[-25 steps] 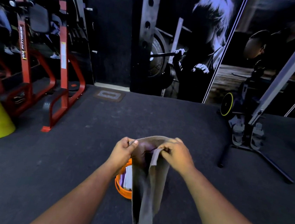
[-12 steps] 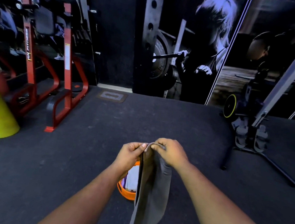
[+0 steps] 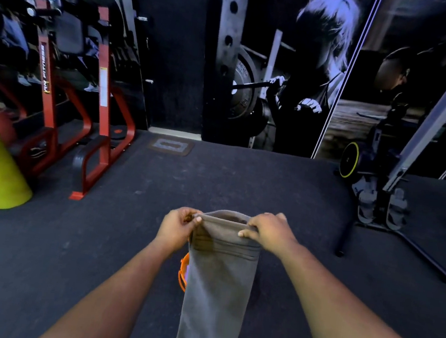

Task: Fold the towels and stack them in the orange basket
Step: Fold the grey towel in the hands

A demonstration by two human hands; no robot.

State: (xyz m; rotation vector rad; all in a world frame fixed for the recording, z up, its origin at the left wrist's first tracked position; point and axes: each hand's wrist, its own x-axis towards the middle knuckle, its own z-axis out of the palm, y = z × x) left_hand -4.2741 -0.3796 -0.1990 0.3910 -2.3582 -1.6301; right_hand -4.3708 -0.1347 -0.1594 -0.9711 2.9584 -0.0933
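both hands up in front, and the long grey cloth towel hangs straight down between them. left hand pinches the top left corner, right hand pinches the top right, the top edge taut between them. the round orange plastic basket sits on the dark rubber gym floor behind the towel, only its left rim showing.
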